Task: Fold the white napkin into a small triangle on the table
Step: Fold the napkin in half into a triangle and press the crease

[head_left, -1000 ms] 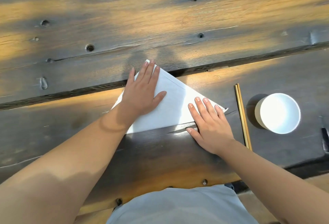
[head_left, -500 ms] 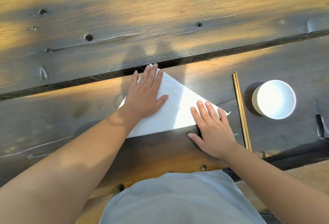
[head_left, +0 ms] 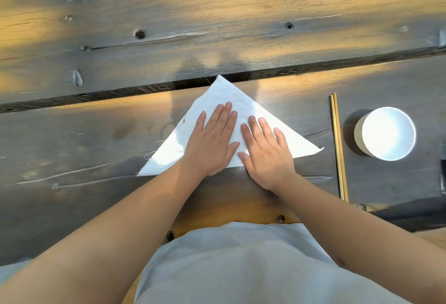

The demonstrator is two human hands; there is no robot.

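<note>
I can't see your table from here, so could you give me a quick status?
Left hand and right hand flat, side by side on white napkin. Napkin one big triangle. Chopsticks, bowl off right, clear.

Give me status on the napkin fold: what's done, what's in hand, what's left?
Done: the white napkin already lies as one large triangle on the table, apex pointing away. In hand: the left hand and right hand rest flat, side by side, on its middle near the long edge, pressing it down. Left: it looks too large for a small triangle, so probably at least one more fold.
</note>
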